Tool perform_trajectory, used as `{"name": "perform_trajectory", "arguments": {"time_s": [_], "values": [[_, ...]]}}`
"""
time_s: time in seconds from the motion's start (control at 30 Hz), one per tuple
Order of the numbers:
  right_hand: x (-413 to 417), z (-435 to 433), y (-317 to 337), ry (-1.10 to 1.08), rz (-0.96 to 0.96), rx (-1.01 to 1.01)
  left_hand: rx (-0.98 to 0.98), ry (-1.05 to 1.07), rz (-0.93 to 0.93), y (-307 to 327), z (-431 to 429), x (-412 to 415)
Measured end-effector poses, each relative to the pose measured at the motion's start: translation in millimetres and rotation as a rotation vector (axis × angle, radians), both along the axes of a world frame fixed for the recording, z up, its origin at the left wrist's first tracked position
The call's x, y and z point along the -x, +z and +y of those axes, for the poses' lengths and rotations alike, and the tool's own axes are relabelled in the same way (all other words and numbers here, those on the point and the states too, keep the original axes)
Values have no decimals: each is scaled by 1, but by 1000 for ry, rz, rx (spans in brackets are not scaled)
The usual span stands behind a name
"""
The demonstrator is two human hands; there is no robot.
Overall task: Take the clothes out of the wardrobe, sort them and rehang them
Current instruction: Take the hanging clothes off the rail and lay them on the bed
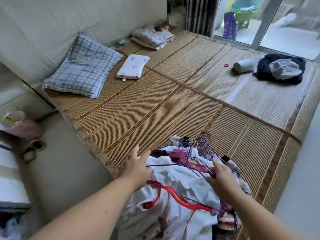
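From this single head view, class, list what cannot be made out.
Head view throughout.
Clothes pile: bottom cut off by frame edge; lower garments hidden under white cloth.
Right hand: blurred, grip on hangers unclear.
Red item on mat: too small.
Wardrobe: out of frame.

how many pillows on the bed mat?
2. A blue checked pillow lies at the left against the headboard; a small white pillow lies flat just right of it. The clothes pile could hide more.

Bamboo-matted bed [155, 104], daylit glass door [280, 32]
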State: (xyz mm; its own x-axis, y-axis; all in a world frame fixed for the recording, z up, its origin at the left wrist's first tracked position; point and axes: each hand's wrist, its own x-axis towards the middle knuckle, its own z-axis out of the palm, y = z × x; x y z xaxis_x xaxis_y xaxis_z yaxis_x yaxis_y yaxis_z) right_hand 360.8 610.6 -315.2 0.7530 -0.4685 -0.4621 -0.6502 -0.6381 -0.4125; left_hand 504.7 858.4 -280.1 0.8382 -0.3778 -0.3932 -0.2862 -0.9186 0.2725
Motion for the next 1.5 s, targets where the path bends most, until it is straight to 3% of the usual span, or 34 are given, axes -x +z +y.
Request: {"name": "perform_trajectory", "arguments": {"time_s": [0.13,0.23,0.5,0.8,0.97,1.1,1.3,1.5], "values": [[-29,33,8,244,1,8,-26,19,68,12,19,12],[-66,75,34,438,-101,1,-45,28,23,38,43,11],[-156,250,155,958,-463,32,-35,205,-335,139,180,21],[-160,489,297,1388,-843,1,-151,555,-699,279,374,86],[-141,608,374,1487,-1069,-66,-241,791,-934,364,472,132],[-132,673,429,1521,-1201,-146,-431,912,-1175,431,524,156],[-126,746,490,1562,-1317,-301,-791,957,-1448,514,560,183],[-135,821,543,1660,-1362,-508,-1030,1042,-1570,571,578,195]]}}
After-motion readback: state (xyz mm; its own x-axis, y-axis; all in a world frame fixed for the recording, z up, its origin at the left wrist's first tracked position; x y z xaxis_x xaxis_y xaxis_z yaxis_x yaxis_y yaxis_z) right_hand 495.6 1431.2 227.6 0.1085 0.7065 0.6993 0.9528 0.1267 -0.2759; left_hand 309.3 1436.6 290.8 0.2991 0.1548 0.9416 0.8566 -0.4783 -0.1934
